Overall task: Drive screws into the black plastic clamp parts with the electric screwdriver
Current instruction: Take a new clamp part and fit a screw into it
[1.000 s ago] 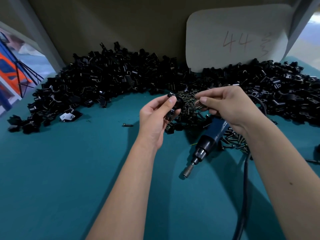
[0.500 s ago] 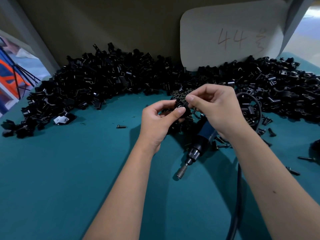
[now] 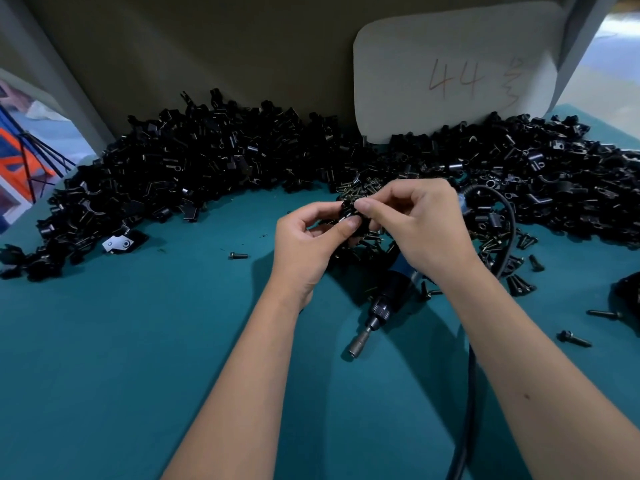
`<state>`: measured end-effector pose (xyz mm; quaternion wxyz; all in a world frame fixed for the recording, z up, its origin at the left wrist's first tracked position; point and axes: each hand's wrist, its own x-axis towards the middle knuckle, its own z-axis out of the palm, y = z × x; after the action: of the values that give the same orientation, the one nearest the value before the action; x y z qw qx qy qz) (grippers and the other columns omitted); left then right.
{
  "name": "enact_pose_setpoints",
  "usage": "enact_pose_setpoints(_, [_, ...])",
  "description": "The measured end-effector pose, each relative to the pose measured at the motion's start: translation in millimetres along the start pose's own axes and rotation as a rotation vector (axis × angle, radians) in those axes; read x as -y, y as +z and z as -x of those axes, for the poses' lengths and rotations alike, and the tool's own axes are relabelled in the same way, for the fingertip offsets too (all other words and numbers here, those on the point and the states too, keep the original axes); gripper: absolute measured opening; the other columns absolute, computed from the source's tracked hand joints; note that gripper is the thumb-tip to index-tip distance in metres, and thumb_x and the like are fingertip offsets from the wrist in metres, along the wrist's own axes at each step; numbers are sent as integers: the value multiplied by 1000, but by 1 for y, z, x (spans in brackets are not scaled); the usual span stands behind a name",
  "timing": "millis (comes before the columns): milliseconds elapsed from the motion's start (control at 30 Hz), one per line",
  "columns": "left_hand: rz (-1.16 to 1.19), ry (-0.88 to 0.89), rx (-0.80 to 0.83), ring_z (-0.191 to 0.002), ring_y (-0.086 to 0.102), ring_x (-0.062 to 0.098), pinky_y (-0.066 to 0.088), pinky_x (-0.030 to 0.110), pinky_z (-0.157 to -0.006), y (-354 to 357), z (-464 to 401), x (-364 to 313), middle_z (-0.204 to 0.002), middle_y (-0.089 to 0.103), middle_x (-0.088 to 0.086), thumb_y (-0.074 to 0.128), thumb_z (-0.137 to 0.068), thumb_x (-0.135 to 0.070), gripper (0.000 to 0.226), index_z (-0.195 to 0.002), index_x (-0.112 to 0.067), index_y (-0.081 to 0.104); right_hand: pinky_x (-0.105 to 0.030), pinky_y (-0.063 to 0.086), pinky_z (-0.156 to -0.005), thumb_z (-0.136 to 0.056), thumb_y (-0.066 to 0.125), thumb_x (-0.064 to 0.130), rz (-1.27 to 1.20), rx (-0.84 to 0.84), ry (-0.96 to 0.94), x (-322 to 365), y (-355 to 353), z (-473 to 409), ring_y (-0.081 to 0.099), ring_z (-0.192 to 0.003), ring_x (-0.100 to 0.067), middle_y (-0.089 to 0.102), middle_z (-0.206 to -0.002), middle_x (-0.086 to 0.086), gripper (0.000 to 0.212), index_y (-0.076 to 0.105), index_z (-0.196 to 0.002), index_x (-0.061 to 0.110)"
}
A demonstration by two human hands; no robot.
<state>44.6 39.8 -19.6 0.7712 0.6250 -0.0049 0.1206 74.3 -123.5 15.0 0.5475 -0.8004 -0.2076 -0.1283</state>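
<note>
Under the right hand (image 3: 420, 233), the electric screwdriver (image 3: 384, 306) lies on loose screws (image 3: 491, 244).

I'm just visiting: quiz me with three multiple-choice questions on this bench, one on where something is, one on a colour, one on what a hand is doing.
1. Where does the screwdriver lie?
A. on the table, under the right hand
B. on top of the clamp pile
C. in the left hand

2. What colour is the table?
A. white
B. teal
C. red

3. What is the left hand doing?
A. lying flat
B. pinching a black clamp part
C. gripping the cord

Answers: 1 A, it rests on the table below the right hand. 2 B, the surface is teal. 3 B, thumb and fingers close on the part.
</note>
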Motion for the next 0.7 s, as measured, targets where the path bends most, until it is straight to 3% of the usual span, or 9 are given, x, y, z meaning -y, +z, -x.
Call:
enact_pose_setpoints(100, [161,-57,-12,-87,75,19,61,28,-77,1,2,-6,-96,79,10,76,-88,-6,11,-99,-9,77,-19,46,-52,-90,82,28,-100,-55,15,0,-2,-1,57,-51,-6,72,-67,3,11,79,-81,22])
enact_pose_setpoints(233, [372,-222,-9,-82,75,16,60,23,-72,1,4,-11,-95,79,8,76,-83,-18,8,-88,-13,80,-23,47,-50,-85,88,29,-244,-232,71,-3,-2,0,58,-50,-13,70,-67,-5,27,66,-77,15])
enact_pose_setpoints(333, [362,-261,34,-83,75,15,59,21,-72,0,5,-13,-96,79,5,77,-79,-24,10,-84,-17,84,-26,46,-50,-82,89,29,-344,-271,82,-3,0,0,56,-49,-16,64,-60,-13,36,57,-74,16])
enact_pose_setpoints(533, [327,-280,81,-81,74,12,59,20,-72,2,6,-16,-93,78,0,76,-81,-25,10,-84,-19,84,-24,47,-53,-79,91,29,-328,-254,78,-5,7,1,55,-48,-12,61,-53,-3,41,55,-68,15])
enact_pose_setpoints(700, [344,-314,123,-84,72,14,59,21,-70,3,9,-18,-94,77,2,75,-83,-23,10,-87,-18,83,-25,50,-56,-78,92,31,-283,-297,49,-6,9,2,58,-50,-13,64,-56,-7,44,54,-67,12])
